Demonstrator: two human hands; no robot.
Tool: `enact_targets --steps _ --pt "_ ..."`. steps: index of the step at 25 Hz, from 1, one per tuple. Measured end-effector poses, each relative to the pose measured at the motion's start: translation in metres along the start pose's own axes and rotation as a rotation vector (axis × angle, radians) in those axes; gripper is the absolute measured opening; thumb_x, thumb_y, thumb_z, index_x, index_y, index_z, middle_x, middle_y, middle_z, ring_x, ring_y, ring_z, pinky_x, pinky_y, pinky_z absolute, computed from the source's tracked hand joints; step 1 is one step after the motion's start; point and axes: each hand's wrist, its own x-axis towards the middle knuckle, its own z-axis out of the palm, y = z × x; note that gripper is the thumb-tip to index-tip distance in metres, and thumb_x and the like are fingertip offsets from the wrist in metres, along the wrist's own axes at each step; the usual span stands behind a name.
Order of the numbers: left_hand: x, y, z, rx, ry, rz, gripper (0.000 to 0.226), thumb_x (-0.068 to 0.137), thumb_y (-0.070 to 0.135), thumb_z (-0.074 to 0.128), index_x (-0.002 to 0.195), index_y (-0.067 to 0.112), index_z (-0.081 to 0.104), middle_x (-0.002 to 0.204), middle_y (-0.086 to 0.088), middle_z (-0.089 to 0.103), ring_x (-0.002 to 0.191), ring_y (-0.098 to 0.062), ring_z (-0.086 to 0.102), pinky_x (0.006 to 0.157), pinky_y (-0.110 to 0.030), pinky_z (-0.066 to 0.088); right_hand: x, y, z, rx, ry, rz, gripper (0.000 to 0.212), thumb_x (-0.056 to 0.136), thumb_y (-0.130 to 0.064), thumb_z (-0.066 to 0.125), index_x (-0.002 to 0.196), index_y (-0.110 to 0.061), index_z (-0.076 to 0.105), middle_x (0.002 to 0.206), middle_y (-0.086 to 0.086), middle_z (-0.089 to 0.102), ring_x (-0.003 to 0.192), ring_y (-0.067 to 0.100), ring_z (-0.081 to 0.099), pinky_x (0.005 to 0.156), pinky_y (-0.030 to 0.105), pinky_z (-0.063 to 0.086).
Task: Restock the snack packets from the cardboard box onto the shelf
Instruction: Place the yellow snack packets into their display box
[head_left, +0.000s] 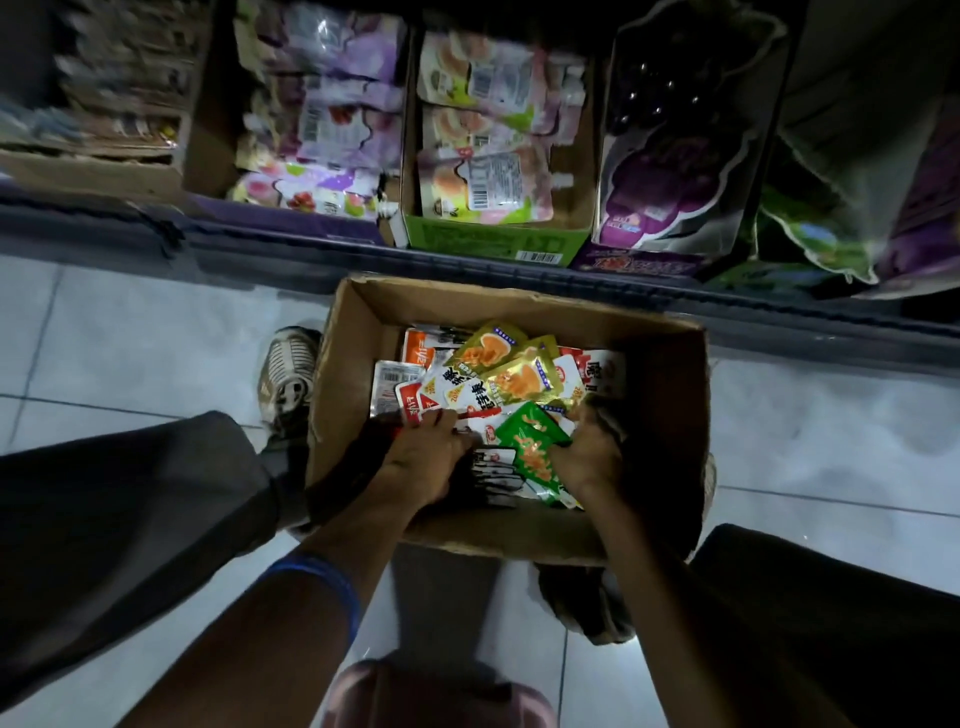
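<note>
On a pale tiled floor before a low shelf (467, 260), both hands are down in the cardboard box (670, 395). The left hand (421, 457) pinches white-and-red packets (457, 395); the right hand (592, 452) grips a green packet (535, 447), its long axis running near-to-far. Best gather same-facing packets into one flat stack before lifting.

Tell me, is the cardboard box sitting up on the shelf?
No, the cardboard box sits on the tiled floor in front of the shelf.

Both hands in cardboard box (675, 395): left hand (423, 462), right hand (589, 454) gripping snack packets (519, 384).
</note>
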Motion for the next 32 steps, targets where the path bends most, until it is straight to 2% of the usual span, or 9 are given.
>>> enact_targets --steps 5,12,14,16,20,23,27,29,32 --pt "0.001 0.002 -0.001 0.033 0.02 0.068 0.072 0.091 0.024 0.063 0.153 0.033 0.027 0.141 -0.01 0.05 0.128 -0.032 0.048 0.106 -0.041 0.041 -0.005 0.003 -0.005 0.055 0.021 -0.056 0.046 0.079 -0.013 0.069 0.122 -0.017 0.055 0.127 0.007 0.058 0.114 0.028 0.056 0.083 0.025 0.042" --pt "-0.023 -0.024 -0.038 -0.632 0.134 0.082 0.058 0.081 0.021 0.076 0.135 0.012 0.056 0.129 -0.004 0.063 0.121 -0.026 0.058 0.102 -0.031 0.045 -0.025 -0.009 -0.04 0.052 0.052 -0.039 0.026 0.089 -0.021 0.06 0.115 -0.017 0.064 0.122 0.006 0.064 0.111 0.027 0.061 0.089 0.03 0.048" --pt "-0.036 -0.027 -0.054 -0.927 0.169 0.056 0.036 0.085 0.015 0.075 0.119 0.018 0.062 0.106 0.008 0.069 0.105 -0.018 0.066 0.086 -0.025 0.051 -0.041 -0.015 -0.051 0.245 0.001 -0.063 0.02 0.091 -0.023 0.061 0.109 -0.015 0.065 0.119 0.008 0.066 0.1 0.021 0.064 0.084 0.028 0.05" --pt "-0.05 -0.018 -0.072 -1.257 0.166 0.047 0.033 0.088 0.008 0.071 0.116 0.022 0.061 0.1 0.012 0.07 0.099 -0.015 0.069 0.084 -0.026 0.056 -0.066 -0.023 -0.065 0.72 -0.193 -0.032 0.017 0.094 -0.032 0.057 0.106 -0.022 0.064 0.119 0.008 0.066 0.097 0.018 0.063 0.085 0.032 0.049" --pt "-0.072 0.001 -0.115 -1.58 0.284 0.085 0.039 0.087 0.012 0.073 0.124 0.022 0.064 0.111 0.002 0.074 0.105 -0.018 0.07 0.097 -0.041 0.053 -0.101 -0.046 -0.099 1.198 -0.504 -0.181 0.048 0.097 -0.053 0.037 0.128 -0.022 0.057 0.123 0.008 0.067 0.113 0.029 0.063 0.099 0.046 0.046" --pt "-0.09 0.017 -0.153 -1.667 0.336 0.173 0.054 0.08 0.032 0.075 0.132 0.032 0.058 0.13 0.005 0.066 0.116 -0.019 0.064 0.105 -0.052 0.045 -0.115 -0.061 -0.13 1.068 -0.379 -0.325 0.047 0.092 -0.048 0.053 0.135 -0.031 0.049 0.119 -0.002 0.069 0.108 0.017 0.066 0.093 0.035 0.049" --pt "-0.117 0.039 -0.198 -1.805 0.462 0.258 0.085 0.087 0.038 0.068 0.153 0.046 0.014 0.156 0.015 0.025 0.138 -0.014 0.035 0.116 -0.054 0.028 -0.135 -0.076 -0.169 1.134 -0.272 -0.394 0.055 0.089 -0.047 0.061 0.14 -0.043 0.038 0.117 -0.009 0.067 0.106 0.016 0.066 0.091 0.041 0.054" --pt "-0.135 0.046 -0.221 -1.849 0.46 0.264 0.105 0.064 0.059 0.082 0.147 0.057 0.018 0.161 0.007 0.027 0.143 -0.023 0.034 0.114 -0.06 0.026 -0.15 -0.086 -0.193 1.101 -0.229 -0.497 0.046 0.091 -0.045 0.059 0.136 -0.044 0.044 0.125 -0.008 0.065 0.113 0.017 0.063 0.095 0.045 0.051" --pt "-0.174 0.05 -0.258 -1.867 0.338 0.22 0.113 0.052 0.062 0.086 0.149 0.031 0.038 0.151 -0.002 0.045 0.136 -0.025 0.047 0.113 -0.057 0.031 -0.173 -0.101 -0.228 1.012 -0.13 -0.67 0.053 0.088 -0.046 0.061 0.138 -0.037 0.045 0.136 -0.008 0.057 0.126 0.015 0.054 0.106 0.044 0.043"
